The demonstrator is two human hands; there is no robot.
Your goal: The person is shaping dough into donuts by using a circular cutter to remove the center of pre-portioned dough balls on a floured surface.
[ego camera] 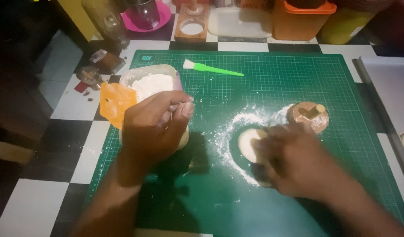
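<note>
While our right hand (298, 160) lay flat over the pale round disc of dough (249, 144) on the green gridded cutting mat (276, 83), fingers spread and pressing rather than gripping, our left hand (155, 127) was pinched closed beside the plastic tub of white flour (151, 83), fingertips drawn together, though we could not tell whether they held any flour. We judged the dough soft, light and easily dented, a little tacky where the scattered flour (237, 123) had not reached, so best lifted from underneath at its edge. Just beyond it stood the round wooden press with a stub handle (308, 115); an orange plastic scraper (114, 103) leaned at the tub.
</note>
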